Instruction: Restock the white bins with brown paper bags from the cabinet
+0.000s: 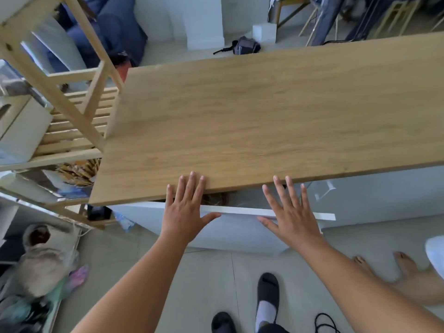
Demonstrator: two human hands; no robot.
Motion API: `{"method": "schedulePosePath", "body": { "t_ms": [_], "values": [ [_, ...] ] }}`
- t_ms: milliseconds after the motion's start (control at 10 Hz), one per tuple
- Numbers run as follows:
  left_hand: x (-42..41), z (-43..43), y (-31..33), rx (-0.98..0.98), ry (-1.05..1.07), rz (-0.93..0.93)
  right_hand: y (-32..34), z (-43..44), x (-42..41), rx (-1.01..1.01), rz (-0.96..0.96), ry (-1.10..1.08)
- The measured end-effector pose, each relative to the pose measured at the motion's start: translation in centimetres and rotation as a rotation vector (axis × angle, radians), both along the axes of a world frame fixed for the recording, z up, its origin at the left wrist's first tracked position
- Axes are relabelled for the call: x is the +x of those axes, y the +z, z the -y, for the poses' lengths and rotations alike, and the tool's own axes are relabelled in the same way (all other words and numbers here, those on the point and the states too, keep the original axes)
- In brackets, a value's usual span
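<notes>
Now, bags (213,199): a brown patch is glimpsed in the dark gap under the cabinet top (264,116), between the two hands; whether it is paper bags cannot be told.
Left hand (185,212): grip released, nothing held; fingers straight and spread, tips lying over the top's front edge, thumb stretched right over the door (235,234).
Right hand (290,215): grip released, nothing held; fingers fanned toward the front edge, thumb pointed left at the door's upper edge; contact cannot be told.
Arms: both bare forearms are reached forward and up from the lower corners.
Edges: the white door is swung out below the hands, its thin edge running between the thumbs.
Room: a wooden rack (72,111) stands just left of the cabinet; tiled floor (204,284) lies below, with slippered feet (268,292) near the door.
</notes>
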State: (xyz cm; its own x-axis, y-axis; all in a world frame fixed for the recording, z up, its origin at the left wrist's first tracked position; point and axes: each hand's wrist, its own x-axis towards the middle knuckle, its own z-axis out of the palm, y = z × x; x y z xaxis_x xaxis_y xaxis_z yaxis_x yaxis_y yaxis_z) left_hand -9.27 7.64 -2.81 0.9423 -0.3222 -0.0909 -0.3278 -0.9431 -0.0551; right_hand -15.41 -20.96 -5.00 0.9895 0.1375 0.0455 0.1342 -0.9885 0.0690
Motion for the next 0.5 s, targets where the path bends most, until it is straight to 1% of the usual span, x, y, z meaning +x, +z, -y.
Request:
{"method": "schedulePosePath", "body": {
  "t_ms": [300,400,500],
  "values": [
    [0.7,1.2,0.0,-0.07,0.119,0.02,-0.5,1.8,4.1,0.025,0.065,0.098],
    [1.6,1.2,0.5,-0.145,0.162,0.008,-0.2,1.7,4.5,0.076,0.112,0.146],
    [2.1,1.0,1.0,-0.214,0.23,-0.011,0.8,0.4,6.5,0.19,0.064,0.091]
  ]
}}
